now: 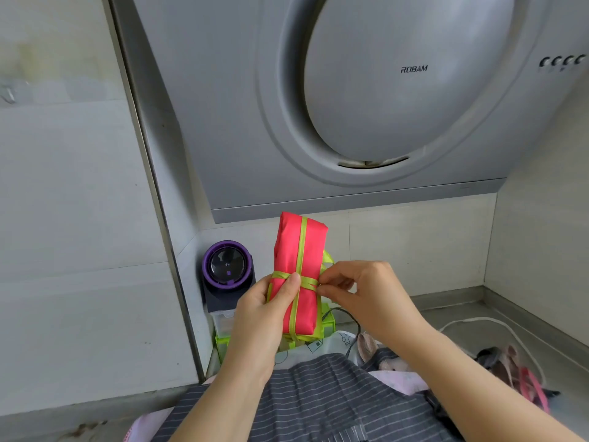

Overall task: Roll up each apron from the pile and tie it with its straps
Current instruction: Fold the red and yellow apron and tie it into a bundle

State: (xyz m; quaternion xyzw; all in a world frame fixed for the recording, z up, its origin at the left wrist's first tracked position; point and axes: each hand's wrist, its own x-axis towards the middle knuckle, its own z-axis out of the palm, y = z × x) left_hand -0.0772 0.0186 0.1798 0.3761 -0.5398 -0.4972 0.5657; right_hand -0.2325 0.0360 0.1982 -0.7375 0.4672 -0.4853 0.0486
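Apron roll, red-pink fabric, is held upright in the air in front of the person, above the pile and below the lower edge of the range hood. Lime-green straps bind it: one run goes lengthwise up the front face, another goes across the middle, and the two cross near the centre of the roll.

Left hand: wrapped around the lower half of the roll from the left, fingers behind it, with its thumb pressed flat on the strap crossing.

Right hand: at the right edge of the roll, level with the cross strap. Fingers are curled, with thumb and forefinger pinching the green strap where it leaves the roll. A loop of strap shows just behind this hand.

Pile: a grey striped apron lies on top, nearest the person, with pale pink and white printed fabric showing beneath its edges. Further dark and pink fabric lies on the steel worktop to the right, apart from the main pile.

Behind the roll are a dark appliance with a purple ring on top, standing in the corner at the left, and a green crate partly hidden by the roll. A white cable curves over the worktop at the right.
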